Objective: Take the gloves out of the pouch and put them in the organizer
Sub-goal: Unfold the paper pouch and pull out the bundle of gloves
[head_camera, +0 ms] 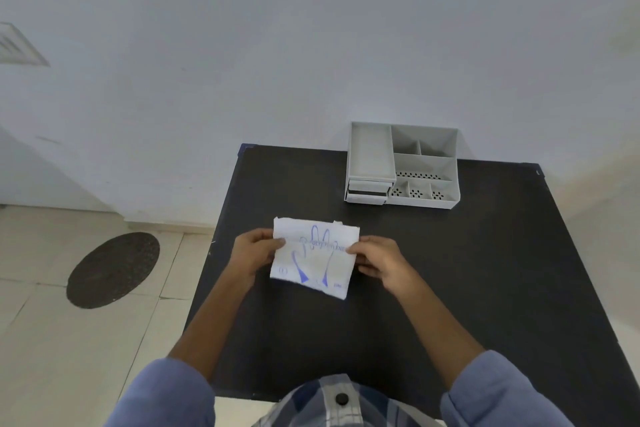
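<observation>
I see my left hand (254,253) and right hand (379,262) each pinching a side of the glove pouch (313,258); both grips clenched on it. The grey organizer (403,166) sits apart on the table (450,270).

1. Plain pale grey-white wall (311,45) across the whole upper view, evenly and softly lit.
2. Slatted vent (17,45) at far left, high up.
3. Black square table (450,288) pushed against the wall.
4. Beige tiled floor (69,357) at lower left.
5. Dark oval mat (112,269) on the tiles, near the table's left edge.
</observation>
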